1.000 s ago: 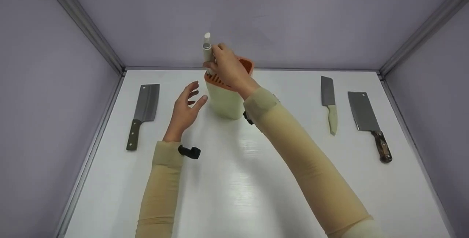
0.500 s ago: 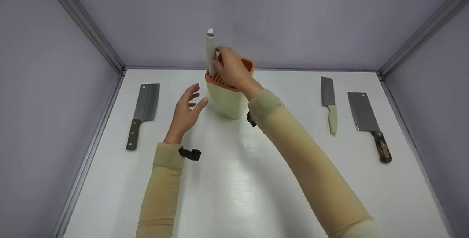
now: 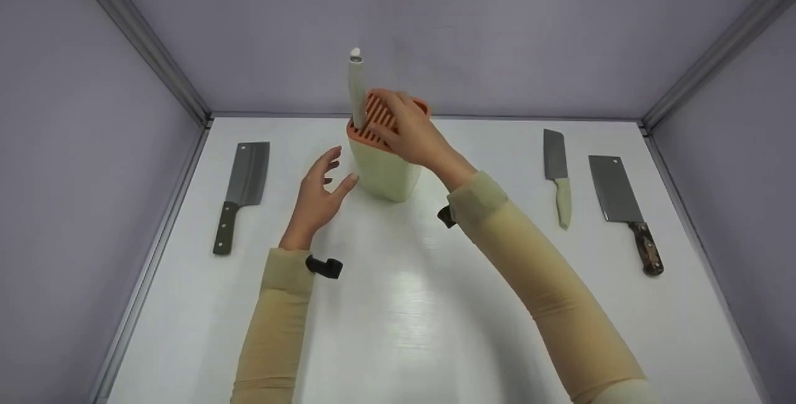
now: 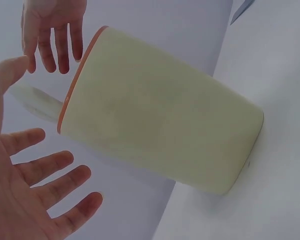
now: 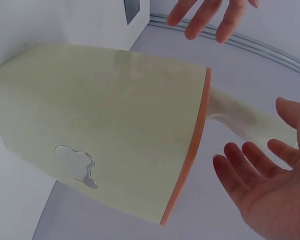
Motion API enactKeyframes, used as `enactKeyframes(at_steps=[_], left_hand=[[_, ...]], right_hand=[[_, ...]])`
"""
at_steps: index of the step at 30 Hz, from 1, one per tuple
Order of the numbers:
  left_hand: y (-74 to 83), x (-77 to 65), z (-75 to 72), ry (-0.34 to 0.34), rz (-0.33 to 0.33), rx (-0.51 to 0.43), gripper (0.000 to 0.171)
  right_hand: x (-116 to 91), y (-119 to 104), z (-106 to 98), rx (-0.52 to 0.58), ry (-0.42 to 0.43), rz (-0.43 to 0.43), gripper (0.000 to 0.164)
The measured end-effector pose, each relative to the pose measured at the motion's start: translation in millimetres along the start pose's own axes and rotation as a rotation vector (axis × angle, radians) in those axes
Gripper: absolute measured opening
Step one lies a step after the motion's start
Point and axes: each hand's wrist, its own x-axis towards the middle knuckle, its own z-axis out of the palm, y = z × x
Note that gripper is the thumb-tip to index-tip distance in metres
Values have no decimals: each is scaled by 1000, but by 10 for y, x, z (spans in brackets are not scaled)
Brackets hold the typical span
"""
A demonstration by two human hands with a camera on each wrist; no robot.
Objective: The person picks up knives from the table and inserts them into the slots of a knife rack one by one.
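A pale green knife block with a slotted orange top stands at the table's back. One pale handle sticks up from a slot at its left end; whatever is below the slot is hidden inside. Over the orange top hovers my right hand, fingers spread and holding nothing. In the right wrist view those fingers are apart from the handle. My left hand is just left of the block, relaxed, with thumb and fingers apart. The left wrist view shows its fingers extended beside the block, grasping nothing.
To the left lies a cleaver with a dark green handle. On the right are a small knife with a pale green handle and a cleaver with a brown patterned handle. Grey walls enclose the white table.
My right hand has let go of the pale handle and drawn back right and toward me. The handle now stands upright in the slot. My left hand has shifted only slightly.
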Motion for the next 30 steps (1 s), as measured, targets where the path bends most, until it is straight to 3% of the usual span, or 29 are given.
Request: enactKeyframes(at_steps=[6, 9, 18, 24, 30], left_hand=[[33, -55, 60, -33, -13, 56, 69], [23, -89, 97, -45, -21, 64, 71], [-48, -184, 225, -76, -77, 77, 77], [-99, -271, 348, -83, -78, 101, 74], [-140, -367, 521, -96, -67, 109, 75]], right_hand=[[-333, 152, -26, -67, -3, -117, 61], [-512, 239, -17, -82, -25, -130, 63], [-967, 496, 68, -55, -51, -101, 65], [-1211, 705, 107, -67, -53, -59, 65], [-1445, 1015, 139, -65, -55, 42, 63]])
